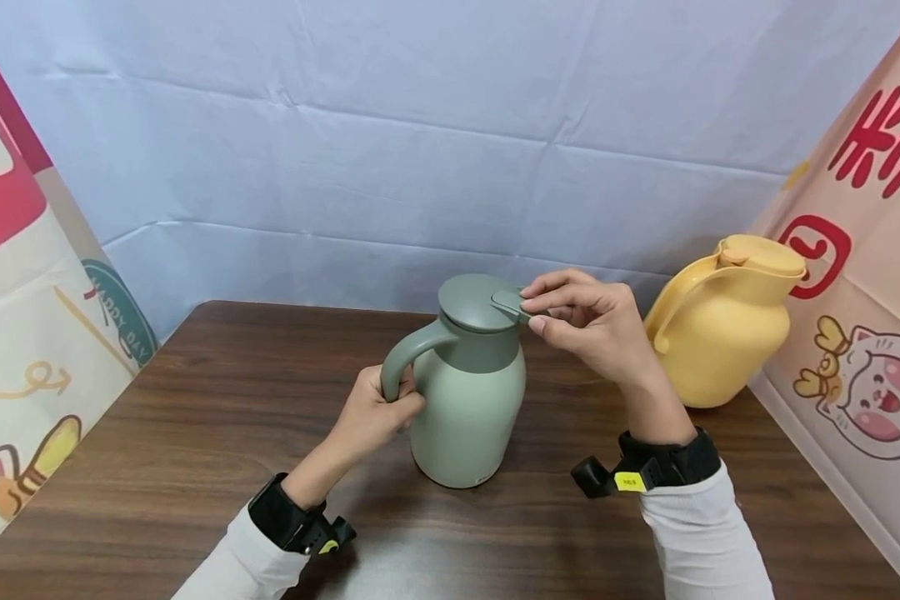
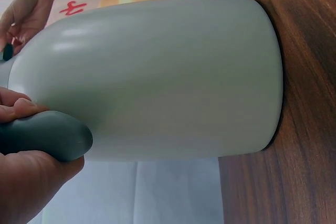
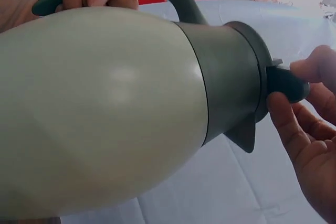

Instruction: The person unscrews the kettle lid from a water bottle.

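A light green thermos jug [image 1: 465,425] with a darker green collar and lid [image 1: 465,302] stands upright on the brown table. My left hand [image 1: 375,412] grips the lower end of its curved handle [image 1: 412,354], and the left wrist view shows the thumb and fingers around the rounded handle tip [image 2: 63,135]. At the lid, my right hand [image 1: 588,321] pinches a raised green lever [image 1: 508,303] between thumb and fingers. The right wrist view shows this lever [image 3: 289,85] sticking up from the lid, with the pointed spout [image 3: 242,135] beside it.
A yellow jug [image 1: 727,342] stands at the right of the table [image 1: 232,442], behind my right forearm. Pale blue cloth [image 1: 390,150] hangs along the back. Printed panels flank the table, a pink one [image 1: 855,350] on the right and a pale one [image 1: 37,350] on the left.
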Available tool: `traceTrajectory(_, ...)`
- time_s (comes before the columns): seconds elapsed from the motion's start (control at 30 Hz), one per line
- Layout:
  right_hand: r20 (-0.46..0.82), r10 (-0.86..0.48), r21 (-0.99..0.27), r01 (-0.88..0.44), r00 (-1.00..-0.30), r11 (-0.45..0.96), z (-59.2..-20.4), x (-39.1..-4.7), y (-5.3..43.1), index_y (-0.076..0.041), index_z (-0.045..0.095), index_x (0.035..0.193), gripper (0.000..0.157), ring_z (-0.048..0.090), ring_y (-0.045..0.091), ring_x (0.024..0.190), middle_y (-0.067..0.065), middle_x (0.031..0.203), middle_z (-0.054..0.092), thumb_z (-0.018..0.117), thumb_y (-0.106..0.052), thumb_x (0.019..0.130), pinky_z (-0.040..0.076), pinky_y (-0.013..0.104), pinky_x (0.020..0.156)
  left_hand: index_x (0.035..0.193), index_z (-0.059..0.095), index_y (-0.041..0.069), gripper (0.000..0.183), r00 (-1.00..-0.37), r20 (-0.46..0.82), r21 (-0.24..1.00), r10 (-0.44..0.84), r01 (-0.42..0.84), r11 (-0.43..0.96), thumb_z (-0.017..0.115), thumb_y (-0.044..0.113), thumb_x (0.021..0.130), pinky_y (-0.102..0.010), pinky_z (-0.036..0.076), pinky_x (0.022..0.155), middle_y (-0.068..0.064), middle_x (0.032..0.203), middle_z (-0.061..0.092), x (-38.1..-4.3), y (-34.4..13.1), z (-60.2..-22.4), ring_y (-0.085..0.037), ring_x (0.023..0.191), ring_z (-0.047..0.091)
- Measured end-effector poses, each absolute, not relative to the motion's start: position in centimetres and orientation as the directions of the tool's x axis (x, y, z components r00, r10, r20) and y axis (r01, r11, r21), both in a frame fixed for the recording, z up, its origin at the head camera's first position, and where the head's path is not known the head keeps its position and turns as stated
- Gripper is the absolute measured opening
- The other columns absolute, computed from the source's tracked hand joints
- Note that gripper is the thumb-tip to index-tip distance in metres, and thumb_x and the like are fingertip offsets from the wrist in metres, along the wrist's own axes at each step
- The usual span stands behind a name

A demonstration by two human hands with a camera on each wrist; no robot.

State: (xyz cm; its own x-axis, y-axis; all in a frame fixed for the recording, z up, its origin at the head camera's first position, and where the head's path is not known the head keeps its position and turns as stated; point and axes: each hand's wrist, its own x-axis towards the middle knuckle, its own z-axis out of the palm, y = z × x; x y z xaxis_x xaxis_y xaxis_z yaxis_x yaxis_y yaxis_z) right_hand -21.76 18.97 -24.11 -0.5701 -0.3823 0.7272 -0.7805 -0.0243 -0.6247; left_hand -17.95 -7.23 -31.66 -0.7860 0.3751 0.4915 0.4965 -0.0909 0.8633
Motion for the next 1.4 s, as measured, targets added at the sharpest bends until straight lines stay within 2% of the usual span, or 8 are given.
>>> traceTrajectory(0.13,0.7,-0.373,-0.674,-0.735,-0.608,-0.066,-24.3,-22.4,19.2,0.011,0.069,0.089,0.016,0.059,0.024,0.094,0.014,0.099,0.063,0.062,0.016,0.075,0.05,0.022,0.069,0.057,0.029,0.009,0.038,-0.783,0.504,0.855,0.363,0.511,-0.085,0.044,-0.02,0.077,-0.028,0.027,0.048,0.005,0.048,0.029,-18.0,-7.2,-31.7,-0.014,0.044,0.028)
traceTrajectory(0.37,0.66,-0.343,-0.735,-0.668,-0.668,-0.116,-24.7,-23.3,19.4,0.006,0.072,0.09,0.02,0.056,0.028,0.099,0.014,0.1,0.064,0.061,0.015,0.077,0.046,0.022,0.064,0.058,0.031,0.007,0.034,-0.785,0.499,0.859,0.367,0.504,-0.09,0.043,-0.019,0.077,-0.028,0.029,0.049,0.005,0.047,0.029,-18.0,-7.3,-31.6,-0.014,0.044,0.029)
traceTrajectory(0.63,0.648,-0.341,-0.761,-0.571,-0.681,-0.306,-25.2,-24.1,19.4,0.007,0.07,0.094,0.022,0.054,0.03,0.105,0.016,0.103,0.064,0.059,0.017,0.078,0.048,0.027,0.08,0.059,0.032,0.007,0.033,-0.789,0.488,0.867,0.372,0.488,-0.101,0.043,-0.018,0.077,-0.028,0.03,0.049,0.004,0.047,0.027,-18.8,-7.3,-32.7,-0.015,0.044,0.029)
traceTrajectory(0.8,0.645,-0.332,-0.758,-0.522,-0.689,-0.391,-25.4,-24.6,19.2,0.007,0.069,0.097,0.028,0.057,0.027,0.104,0.017,0.103,0.065,0.053,0.02,0.078,0.048,0.027,0.081,0.059,0.033,0.008,0.033,-0.783,0.494,0.863,0.377,0.494,-0.106,0.046,-0.016,0.079,-0.029,0.031,0.049,-0.001,0.046,0.032,-19.7,-7.3,-33.9,-0.017,0.042,0.031)
traceTrajectory(0.93,0.63,-0.32,-0.763,-0.485,-0.708,-0.428,-25.5,-25.5,19.1,0.006,0.069,0.098,0.03,0.061,0.023,0.094,0.017,0.102,0.066,0.049,0.02,0.081,0.05,0.026,0.075,0.058,0.033,0.007,0.034,-0.783,0.491,0.865,0.381,0.491,-0.104,0.046,-0.015,0.081,-0.028,0.03,0.048,-0.002,0.046,0.032,-19.7,-7.3,-33.9,-0.017,0.042,0.03)
traceTrajectory(1.1,0.573,-0.283,-0.805,-0.463,-0.769,-0.371,-25.2,-26.2,19.1,0.006,0.069,0.098,0.024,0.062,0.018,0.076,0.014,0.096,0.067,0.054,0.017,0.083,0.05,0.024,0.064,0.058,0.032,0.007,0.036,-0.78,0.49,0.865,0.39,0.491,-0.107,0.044,-0.018,0.08,-0.028,0.027,0.047,0.0,0.046,0.031,-19.2,-7.1,-33.3,-0.015,0.042,0.028)
traceTrajectory(1.2,0.513,-0.267,-0.851,-0.443,-0.816,-0.284,-24.8,-26.2,19.0,0.004,0.07,0.097,0.019,0.06,0.017,0.07,0.011,0.091,0.066,0.059,0.012,0.084,0.05,0.024,0.063,0.058,0.031,0.007,0.036,-0.779,0.493,0.863,0.389,0.494,-0.103,0.043,-0.019,0.079,-0.027,0.027,0.048,0.002,0.047,0.029,-18.6,-7.1,-32.4,-0.014,0.043,0.027)
traceTrajectory(1.4,0.394,-0.213,-0.919,-0.389,-0.894,-0.065,-23.6,-26.3,18.4,-0.001,0.072,0.094,0.012,0.058,0.018,0.07,0.008,0.084,0.064,0.068,-0.001,0.083,0.048,0.025,0.06,0.058,0.031,0.007,0.035,-0.781,0.497,0.86,0.377,0.502,-0.094,0.044,-0.018,0.079,-0.027,0.027,0.046,0.001,0.047,0.029,-19.0,-7.2,-33.0,-0.015,0.042,0.028)
